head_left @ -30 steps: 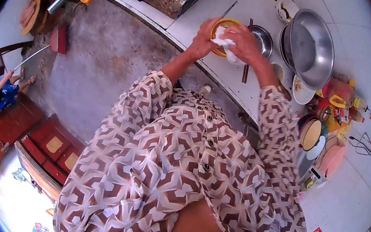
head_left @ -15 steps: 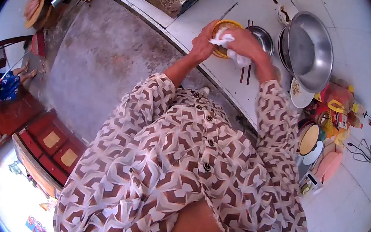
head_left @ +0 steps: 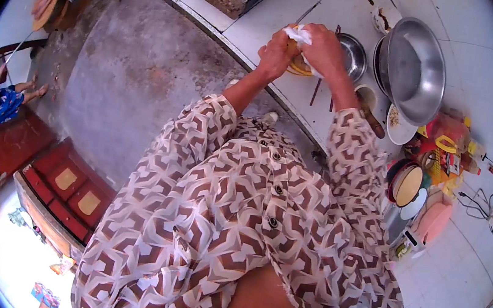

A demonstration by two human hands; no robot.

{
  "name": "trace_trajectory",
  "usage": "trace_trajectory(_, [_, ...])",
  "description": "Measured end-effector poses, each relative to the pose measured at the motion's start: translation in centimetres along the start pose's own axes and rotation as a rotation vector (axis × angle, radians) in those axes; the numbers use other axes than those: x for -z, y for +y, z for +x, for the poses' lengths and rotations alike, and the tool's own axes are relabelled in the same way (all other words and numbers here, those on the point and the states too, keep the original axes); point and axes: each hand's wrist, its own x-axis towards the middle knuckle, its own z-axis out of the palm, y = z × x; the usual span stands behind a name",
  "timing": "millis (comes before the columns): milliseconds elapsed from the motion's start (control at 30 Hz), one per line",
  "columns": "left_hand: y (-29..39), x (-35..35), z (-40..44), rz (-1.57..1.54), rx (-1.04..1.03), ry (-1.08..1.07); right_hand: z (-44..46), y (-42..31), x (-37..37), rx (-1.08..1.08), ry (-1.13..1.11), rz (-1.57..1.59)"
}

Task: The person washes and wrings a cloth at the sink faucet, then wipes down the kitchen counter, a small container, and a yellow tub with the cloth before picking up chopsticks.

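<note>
Right hand [head_left: 323,50] pinches cloth [head_left: 300,35] over bowl [head_left: 299,69]; left hand [head_left: 277,55] curled, can't tell grip; basin [head_left: 415,70] at view's 2 o'clock

we see matt, crumpled white cloth [head_left: 299,35] and a smooth yellow bowl [head_left: 299,67], plastic or enamel, we cannot tell which. the wide basin [head_left: 415,70] is glossy, smooth metal; the small bowl [head_left: 356,59] shines like steel. we find the tabletop [head_left: 256,32] smooth white tile, the stove [head_left: 223,2] rough, grimy metal, the floor [head_left: 145,74] mostly matt, like blotched concrete.
</note>
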Motion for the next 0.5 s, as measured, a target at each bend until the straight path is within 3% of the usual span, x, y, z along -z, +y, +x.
trace_trajectory(100, [-0.2,-0.3,0.3,0.034,-0.051,0.043,1.3,2.5,3.8,0.258,-0.450,0.191])
trace_trajectory(133, [0.4,-0.2,0.2,0.042,-0.040,0.036,1.9,2.9,5.2,0.148,-0.595,0.122])
trace_trajectory(233, [0.8,-0.3,0.0,0.033,-0.032,0.020,1.2,3.5,5.4,-0.111,-0.139,0.214])
trace_trajectory(267, [0.3,-0.5,0.1,0.024,-0.061,0.023,1.2,4.3,3.4,-0.056,0.057,0.112])
trace_trajectory(400, [0.2,-0.3,0.1,0.098,0.032,-0.010,-0.4,-1.1,-0.6,-0.097,0.224,-0.097])
trace_trajectory(500, [-0.1,-0.2,0.0,0.031,-0.018,0.013,-0.4,-1.0,0.7,-0.021,0.030,0.021])
